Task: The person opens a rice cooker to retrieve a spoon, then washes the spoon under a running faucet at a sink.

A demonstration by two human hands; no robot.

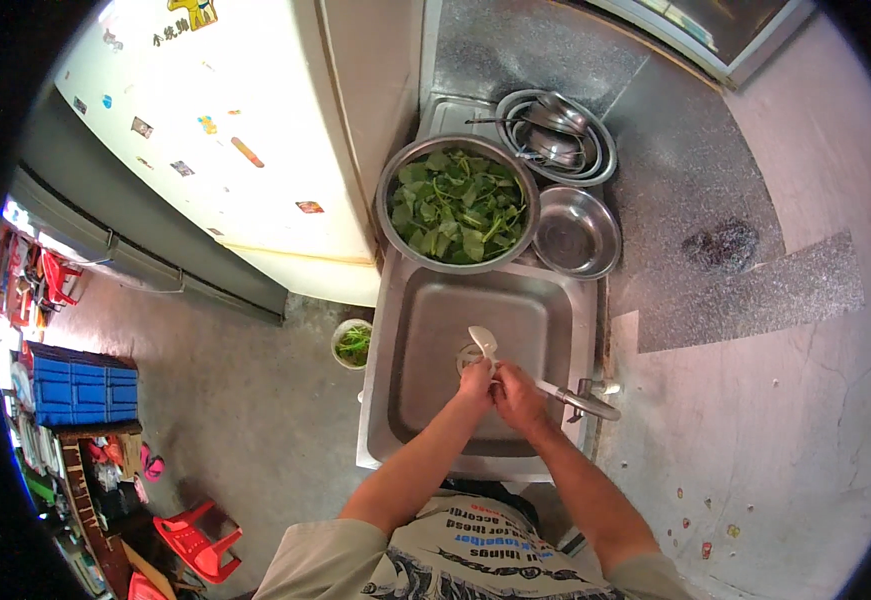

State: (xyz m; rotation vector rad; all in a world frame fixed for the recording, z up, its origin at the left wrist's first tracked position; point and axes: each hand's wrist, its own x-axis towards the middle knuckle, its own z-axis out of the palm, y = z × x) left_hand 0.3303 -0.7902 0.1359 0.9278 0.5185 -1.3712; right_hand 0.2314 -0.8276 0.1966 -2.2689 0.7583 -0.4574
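My left hand (474, 384) and my right hand (519, 396) are close together over the steel sink (425, 340). A white spoon (482, 341) sticks out beyond my fingers, its bowl pointing away from me. Both hands are closed around its handle, which they mostly hide. Just right of my right hand, the faucet (595, 405) reaches in with a pale spout. Below the spoon a round drain (468, 357) is partly visible. No water stream can be made out.
Behind the sink stands a large steel basin (386, 222) full of green leaves (455, 205). Beside it are an empty steel bowl (577, 230) and stacked metal bowls (561, 140). A small tub of greens (352, 343) is on the floor left, near the white refrigerator (245, 120).
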